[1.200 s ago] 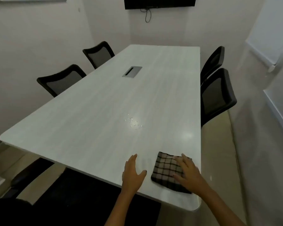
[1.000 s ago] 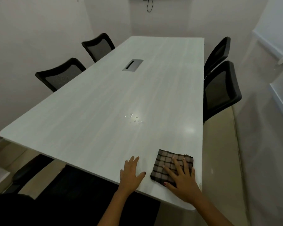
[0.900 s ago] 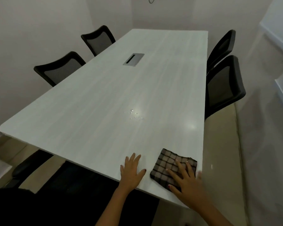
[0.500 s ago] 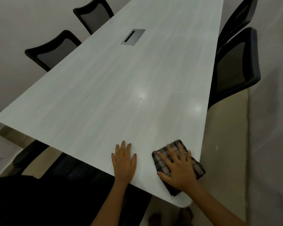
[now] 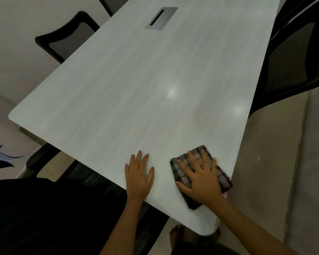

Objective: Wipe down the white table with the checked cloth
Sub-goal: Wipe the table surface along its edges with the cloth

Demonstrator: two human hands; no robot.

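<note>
Long white table (image 5: 136, 89), rounded corners, glossy laminate top w/ faint lengthwise grain, two light glints mid-frame. Folded brown-and-beige checked cloth (image 5: 225, 181), soft woven fabric, approx. rectangular, flat at lower right of frame by the table's near corner, one side at the tabletop's right edge. Pressed flat on cloth: right hand (image 5: 201, 181), fingers straight & spread. Flat on bare tabletop just left of cloth, apart from it: left hand (image 5: 138, 175), fingers straight. Top centre: grey metal cable hatch (image 5: 161, 18). Upper right: black mesh-back chair (image 5: 293, 57).
</note>
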